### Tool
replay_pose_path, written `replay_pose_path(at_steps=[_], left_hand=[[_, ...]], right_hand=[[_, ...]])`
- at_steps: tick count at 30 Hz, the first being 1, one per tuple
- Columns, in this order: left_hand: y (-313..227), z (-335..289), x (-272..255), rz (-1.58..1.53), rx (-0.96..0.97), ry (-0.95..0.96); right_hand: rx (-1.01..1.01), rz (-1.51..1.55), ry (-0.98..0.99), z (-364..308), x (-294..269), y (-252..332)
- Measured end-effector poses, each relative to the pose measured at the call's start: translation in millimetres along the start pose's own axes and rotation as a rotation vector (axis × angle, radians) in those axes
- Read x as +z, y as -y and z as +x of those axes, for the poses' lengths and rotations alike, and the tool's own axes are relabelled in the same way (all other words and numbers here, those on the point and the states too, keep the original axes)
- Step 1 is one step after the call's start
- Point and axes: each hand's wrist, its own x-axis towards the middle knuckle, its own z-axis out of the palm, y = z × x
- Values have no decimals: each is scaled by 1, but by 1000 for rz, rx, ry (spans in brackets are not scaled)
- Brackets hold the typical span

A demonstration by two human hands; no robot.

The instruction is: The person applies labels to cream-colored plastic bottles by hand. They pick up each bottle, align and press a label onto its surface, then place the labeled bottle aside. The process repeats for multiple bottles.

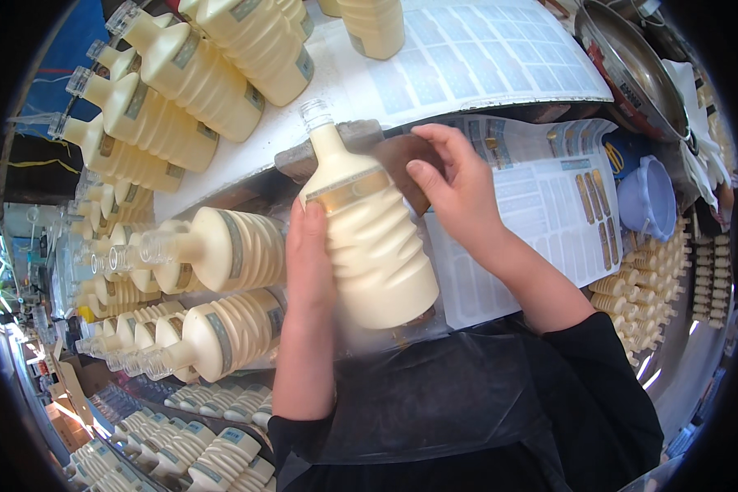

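Observation:
A cream bottle (377, 262) with wavy ridges, a clear threaded neck and a gold band round its shoulder lies tilted in front of me. Its neck rests by a grey block (298, 161). My left hand (310, 254) holds the bottle along its left side, fingertips just under the gold band. To the right of the shoulder, my right hand (459, 184) grips a brown flat pad (406, 164) between thumb and fingers. The pad's edge is close to the bottle; whether they touch, I cannot tell.
Similar cream bottles (230, 250) lie stacked at the left, and others stand on the white table (336, 82) beyond. Label sheets (500, 254) lie right of the bottle, some with gold strips. A lilac bucket (648, 197) and a large metal pan (631, 66) are farther right.

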Motion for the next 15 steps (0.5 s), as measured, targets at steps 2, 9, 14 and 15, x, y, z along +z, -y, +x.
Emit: replay_pose_path(at_steps=[2, 9, 14, 15], left_hand=[[0, -1, -1, -32, 6, 8], [-6, -4, 4, -79, 9, 31], [-15, -11, 15, -186, 9, 26], [-14, -12, 16, -222, 15, 21]], right_hand=[[11, -56, -45, 4, -5, -4], [-756, -305, 35, -24, 0, 18], [-938, -432, -50, -6, 7, 39], [-978, -469, -6, -7, 12, 44]])
